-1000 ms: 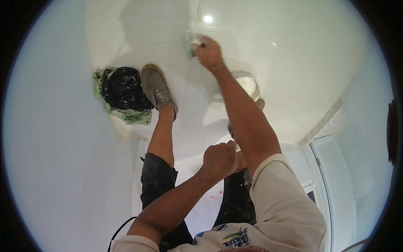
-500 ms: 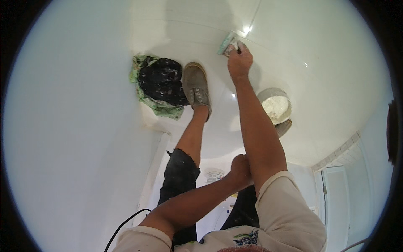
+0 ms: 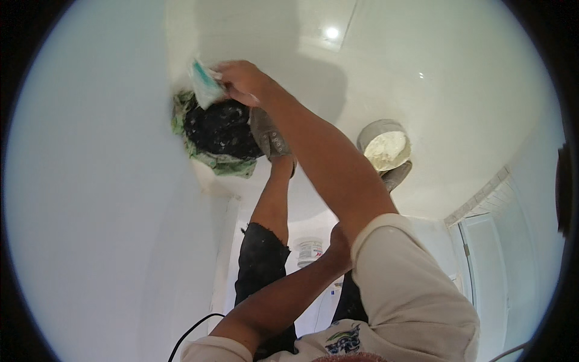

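My right hand (image 3: 241, 81) is closed on a float (image 3: 206, 84) with a teal edge and a white-smeared face, slightly blurred by motion. It is held over the far edge of a crumpled black and green plastic bag (image 3: 223, 130) at the left. My left hand (image 3: 341, 241) is by my right upper arm, which partly covers it; its fingers are hidden. A grey round bucket (image 3: 371, 133) holding white paste (image 3: 389, 151) stands to the right of my outstretched arm.
My left shoe (image 3: 268, 136) stands against the bag, and my right shoe (image 3: 398, 175) shows beside the bucket. A white wall (image 3: 90, 181) rises on the left. A white tub (image 3: 310, 250) is between my legs. A white door (image 3: 485, 259) is at the lower right.
My right hand has swung left with the float, from the pale tiled surface to over the plastic bag. My left hand has become more covered by my right arm.
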The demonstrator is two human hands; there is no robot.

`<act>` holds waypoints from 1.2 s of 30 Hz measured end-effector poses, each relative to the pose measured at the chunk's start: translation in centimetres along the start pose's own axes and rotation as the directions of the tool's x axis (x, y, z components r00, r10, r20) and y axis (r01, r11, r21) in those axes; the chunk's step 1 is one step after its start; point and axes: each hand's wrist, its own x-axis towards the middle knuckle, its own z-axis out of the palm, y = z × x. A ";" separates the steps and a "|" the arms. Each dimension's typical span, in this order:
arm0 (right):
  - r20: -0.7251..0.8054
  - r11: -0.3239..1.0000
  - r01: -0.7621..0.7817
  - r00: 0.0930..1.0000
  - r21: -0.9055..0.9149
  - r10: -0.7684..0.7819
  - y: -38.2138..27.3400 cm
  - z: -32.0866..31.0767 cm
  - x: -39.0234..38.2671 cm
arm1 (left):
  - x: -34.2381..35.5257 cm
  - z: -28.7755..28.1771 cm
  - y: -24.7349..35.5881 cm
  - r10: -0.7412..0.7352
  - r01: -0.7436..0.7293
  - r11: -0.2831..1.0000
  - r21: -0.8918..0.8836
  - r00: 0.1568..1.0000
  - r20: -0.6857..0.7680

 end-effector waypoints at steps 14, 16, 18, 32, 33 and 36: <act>-0.623 0.231 -0.578 0.721 -0.782 -0.303 -29.0 -20.3 -7.0 | 2.2 -1.5 5.7 -0.235 0.136 0.850 0.509 0.963 0.135; -0.357 -0.210 -0.434 0.877 -0.876 -0.323 -26.7 -19.1 -7.5 | 2.3 -1.6 5.7 -0.242 0.138 0.830 0.540 0.962 0.126; -0.301 -0.246 -0.369 0.914 -0.896 -0.273 -23.0 -16.8 -10.7 | 2.2 -1.7 5.9 -0.198 0.108 0.857 0.503 0.972 0.129; -0.385 -0.117 -0.378 0.922 -0.918 0.048 -27.4 -16.0 -9.4 | 2.0 -2.2 6.2 -0.178 0.103 0.882 0.459 0.976 0.123; -0.242 -0.216 -0.232 0.970 -0.949 0.020 -24.8 -15.6 -11.6 | 2.0 -2.2 6.5 -0.162 0.092 0.882 0.463 0.980 0.114; -0.285 0.007 -0.292 0.938 -0.956 0.196 -22.2 -16.3 -15.3 | 2.1 -2.4 7.2 -0.160 0.088 0.871 0.484 0.981 0.111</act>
